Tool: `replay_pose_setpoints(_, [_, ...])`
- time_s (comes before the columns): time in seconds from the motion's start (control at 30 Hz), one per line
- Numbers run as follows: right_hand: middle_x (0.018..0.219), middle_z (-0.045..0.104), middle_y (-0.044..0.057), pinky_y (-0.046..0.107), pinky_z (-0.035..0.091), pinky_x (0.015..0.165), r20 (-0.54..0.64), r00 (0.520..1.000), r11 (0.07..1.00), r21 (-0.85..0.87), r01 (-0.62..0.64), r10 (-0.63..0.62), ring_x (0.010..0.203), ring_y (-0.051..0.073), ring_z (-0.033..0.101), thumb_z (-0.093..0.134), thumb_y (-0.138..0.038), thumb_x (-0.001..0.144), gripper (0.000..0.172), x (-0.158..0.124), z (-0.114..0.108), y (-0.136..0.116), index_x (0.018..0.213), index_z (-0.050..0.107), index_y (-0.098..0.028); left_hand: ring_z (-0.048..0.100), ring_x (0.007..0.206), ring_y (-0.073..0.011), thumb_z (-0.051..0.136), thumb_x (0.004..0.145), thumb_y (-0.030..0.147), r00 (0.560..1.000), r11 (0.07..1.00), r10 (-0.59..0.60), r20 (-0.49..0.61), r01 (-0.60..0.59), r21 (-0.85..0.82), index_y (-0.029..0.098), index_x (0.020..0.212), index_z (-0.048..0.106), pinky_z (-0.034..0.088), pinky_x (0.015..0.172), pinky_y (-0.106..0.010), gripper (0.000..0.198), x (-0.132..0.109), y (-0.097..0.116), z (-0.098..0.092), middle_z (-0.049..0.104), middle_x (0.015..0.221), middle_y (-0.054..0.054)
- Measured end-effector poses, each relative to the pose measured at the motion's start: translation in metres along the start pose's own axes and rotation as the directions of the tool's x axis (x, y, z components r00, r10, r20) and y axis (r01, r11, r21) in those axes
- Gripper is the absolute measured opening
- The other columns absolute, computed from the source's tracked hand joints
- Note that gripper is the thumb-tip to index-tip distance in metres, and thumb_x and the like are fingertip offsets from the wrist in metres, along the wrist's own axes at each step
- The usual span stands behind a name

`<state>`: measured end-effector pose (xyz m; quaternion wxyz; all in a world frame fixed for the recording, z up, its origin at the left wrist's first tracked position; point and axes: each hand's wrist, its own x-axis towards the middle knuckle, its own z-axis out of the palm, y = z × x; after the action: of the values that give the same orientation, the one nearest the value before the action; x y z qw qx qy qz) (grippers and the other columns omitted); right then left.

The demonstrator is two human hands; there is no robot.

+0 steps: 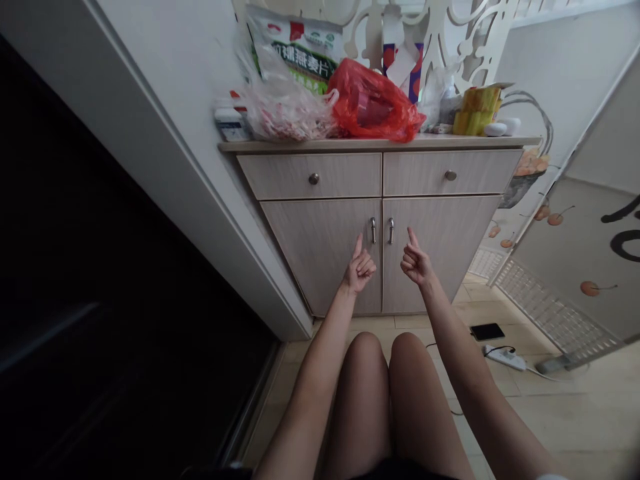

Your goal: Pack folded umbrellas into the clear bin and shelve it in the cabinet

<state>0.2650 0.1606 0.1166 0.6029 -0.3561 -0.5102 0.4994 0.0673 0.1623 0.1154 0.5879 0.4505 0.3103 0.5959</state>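
Cabinet handles (373, 231) between raised fingers (357, 247)

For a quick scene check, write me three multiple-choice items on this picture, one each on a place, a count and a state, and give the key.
1. Where does the black phone lie?
A. On the cabinet top
B. On the floor
C. In the person's left hand

2. How many drawers does the cabinet have?
A. One
B. Two
C. Four

3. What does the right hand hold?
A. A door handle
B. The phone
C. Nothing

1: B, it lies on the tiled floor near a white power strip.
2: B, two drawers sit side by side above the doors.
3: C, the hand is curled with one digit raised and nothing in it.
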Motion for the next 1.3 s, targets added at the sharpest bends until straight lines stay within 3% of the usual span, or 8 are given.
replay_pose_setpoints(0.07, [0.060, 0.040, -0.007, 0.024, 0.031, 0.055, -0.115, 0.990, 0.960, -0.277, 0.049, -0.084, 0.052, 0.013, 0.034, 0.052, -0.056, 0.088, 0.069, 0.010, 0.001, 0.003, 0.149, 0.042, -0.025, 0.036, 0.044, -0.0084, 0.054, 0.094, 0.028, 0.994, 0.984, 0.011, -0.112, 0.010, 0.178, 0.025, 0.138, 0.054, 0.034, 0.052, -0.022, 0.044, 0.018, 0.001, 0.001, 0.036, 0.051, 0.010])
replay_pose_setpoints(0.13, [0.079, 0.059, 0.004, 0.029, 0.038, 0.068, -0.217, 0.944, 0.798, -0.598, 0.071, -0.247, 0.072, 0.017, 0.051, 0.054, -0.057, 0.088, 0.061, 0.021, 0.005, 0.007, 0.134, 0.059, -0.018, 0.057, 0.065, -0.0118, 0.054, 0.093, 0.029, 0.955, 0.893, 0.135, -0.263, -0.002, 0.449, 0.020, 0.126, 0.062, 0.043, 0.063, -0.024, 0.035, 0.040, 0.002, 0.007, 0.060, 0.070, 0.000])
replay_pose_setpoints(0.2, [0.105, 0.064, 0.014, 0.034, 0.038, 0.081, -0.222, 0.902, 0.579, -0.815, 0.038, -0.371, 0.094, 0.024, 0.054, 0.054, -0.055, 0.089, 0.053, 0.035, 0.013, 0.010, 0.122, 0.067, -0.015, 0.064, 0.097, -0.0188, 0.060, 0.090, 0.028, 0.907, 0.706, 0.289, -0.307, 0.014, 0.708, 0.018, 0.116, 0.067, 0.046, 0.081, -0.028, 0.029, 0.059, 0.002, 0.017, 0.070, 0.102, -0.010])
replay_pose_setpoints(0.27, [0.118, 0.063, 0.019, 0.038, 0.035, 0.086, -0.210, 0.899, 0.436, -0.900, -0.024, -0.384, 0.104, 0.028, 0.053, 0.053, -0.051, 0.092, 0.048, 0.048, 0.023, 0.014, 0.120, 0.068, -0.015, 0.061, 0.113, -0.0250, 0.064, 0.087, 0.029, 0.895, 0.518, 0.352, -0.276, 0.060, 0.853, 0.017, 0.113, 0.068, 0.043, 0.091, -0.033, 0.029, 0.073, 0.000, 0.028, 0.068, 0.119, -0.015])
replay_pose_setpoints(0.4, [0.113, 0.066, 0.018, 0.041, 0.032, 0.090, -0.283, 0.908, 0.381, -0.911, -0.155, -0.309, 0.106, 0.030, 0.054, 0.052, -0.043, 0.094, 0.037, 0.069, 0.039, 0.021, 0.111, 0.070, -0.014, 0.062, 0.111, -0.0291, 0.060, 0.090, 0.032, 0.897, 0.347, 0.361, -0.255, 0.124, 0.930, 0.018, 0.106, 0.071, 0.039, 0.095, -0.040, 0.023, 0.084, -0.009, 0.041, 0.072, 0.112, -0.016])
replay_pose_setpoints(0.57, [0.104, 0.070, 0.015, 0.042, 0.031, 0.091, -0.340, 0.889, 0.426, -0.884, -0.190, -0.308, 0.102, 0.028, 0.056, 0.047, -0.034, 0.094, 0.030, 0.071, 0.043, 0.027, 0.103, 0.069, -0.015, 0.064, 0.104, -0.0256, 0.051, 0.094, 0.026, 0.883, 0.307, 0.423, -0.205, 0.074, 0.949, 0.017, 0.101, 0.070, 0.038, 0.094, -0.038, 0.023, 0.078, -0.020, 0.041, 0.073, 0.107, -0.014])
replay_pose_setpoints(0.87, [0.100, 0.070, 0.009, 0.036, 0.030, 0.085, -0.313, 0.839, 0.440, -0.892, -0.099, -0.445, 0.092, 0.023, 0.059, 0.045, -0.040, 0.094, 0.029, -0.003, 0.028, 0.027, 0.098, 0.064, -0.018, 0.064, 0.092, -0.0226, 0.051, 0.089, 0.021, 0.799, 0.245, 0.576, -0.173, 0.033, 0.969, 0.019, 0.088, 0.067, 0.037, 0.098, -0.039, 0.015, 0.013, -0.020, 0.029, 0.071, 0.091, -0.010])
replay_pose_setpoints(1.3, [0.076, 0.065, 0.005, 0.033, 0.034, 0.074, -0.189, 0.739, 0.271, -0.962, -0.009, -0.646, 0.076, 0.020, 0.059, 0.048, -0.046, 0.092, 0.032, -0.132, -0.053, -0.008, 0.081, 0.061, -0.019, 0.066, 0.082, -0.0215, 0.056, 0.082, 0.025, 0.665, 0.172, 0.728, -0.166, 0.057, 0.983, 0.023, 0.080, 0.066, 0.032, 0.108, -0.045, 0.010, -0.122, 0.025, -0.046, 0.072, 0.080, -0.004])
